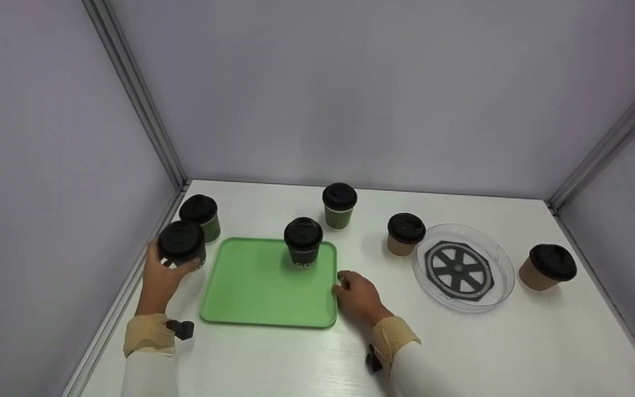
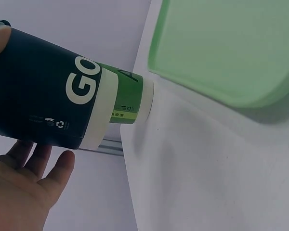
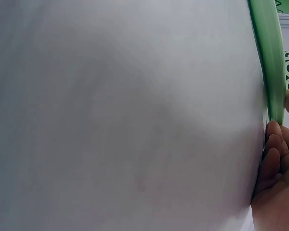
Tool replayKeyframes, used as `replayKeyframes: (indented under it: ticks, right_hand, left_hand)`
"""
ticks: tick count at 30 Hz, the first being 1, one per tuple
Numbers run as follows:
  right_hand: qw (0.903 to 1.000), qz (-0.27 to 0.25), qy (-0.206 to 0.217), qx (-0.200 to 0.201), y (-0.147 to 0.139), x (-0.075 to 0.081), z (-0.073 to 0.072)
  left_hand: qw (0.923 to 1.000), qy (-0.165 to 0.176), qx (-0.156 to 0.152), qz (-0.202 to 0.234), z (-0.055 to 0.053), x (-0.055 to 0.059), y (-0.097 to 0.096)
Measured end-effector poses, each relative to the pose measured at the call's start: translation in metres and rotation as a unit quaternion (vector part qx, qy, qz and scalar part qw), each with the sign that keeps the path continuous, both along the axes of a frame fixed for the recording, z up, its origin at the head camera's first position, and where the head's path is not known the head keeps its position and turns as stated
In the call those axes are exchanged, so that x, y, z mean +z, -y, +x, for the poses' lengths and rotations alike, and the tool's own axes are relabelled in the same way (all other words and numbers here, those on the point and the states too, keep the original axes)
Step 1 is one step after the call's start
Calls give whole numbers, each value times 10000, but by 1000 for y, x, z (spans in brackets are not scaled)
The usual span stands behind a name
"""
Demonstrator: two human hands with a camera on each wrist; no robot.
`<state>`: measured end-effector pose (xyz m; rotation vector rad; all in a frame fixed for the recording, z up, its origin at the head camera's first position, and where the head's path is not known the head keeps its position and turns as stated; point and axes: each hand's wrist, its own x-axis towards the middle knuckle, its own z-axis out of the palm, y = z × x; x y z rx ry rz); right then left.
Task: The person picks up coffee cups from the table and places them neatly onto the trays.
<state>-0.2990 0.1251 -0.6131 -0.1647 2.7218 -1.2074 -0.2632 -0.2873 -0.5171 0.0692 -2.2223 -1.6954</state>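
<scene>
My left hand (image 1: 164,278) holds a dark paper cup (image 1: 181,245) with a black lid, thumb on one side and fingers on the other. In the left wrist view this cup (image 2: 48,91) shows white "GO" lettering and is raised off the table. A green cup (image 1: 210,227) stands just behind it. With thumb over the rim and curled fingers against the outside, my right hand (image 1: 360,296) pinches the right edge of the green tray (image 1: 262,292). Another dark cup (image 1: 303,242) stands upright on the tray near its back right corner.
Behind the tray stands a second green cup (image 1: 339,207). To the right are a brown cup (image 1: 403,234), a clear round dish (image 1: 502,292) with a dark wheel-like pattern inside, and another brown cup (image 1: 541,273), tilted in view. Grey walls (image 1: 350,99) enclose the white table (image 1: 516,353).
</scene>
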Motion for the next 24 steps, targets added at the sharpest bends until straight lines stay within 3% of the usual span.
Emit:
replayKeyframes:
  ticks: [5,13,24]
  right_hand:
    - [10000,38,11,15,1,1,1]
    - [10000,-23,9,28,3,2,2]
    - [9999,-48,75,-135,1,0,0]
  left_hand:
    - [10000,-68,-24,62,-5,0,-5]
    - [9995,-115,-302,-73,-15,3,-13]
    - [9991,-118,-409,-2,-27,-3,-27]
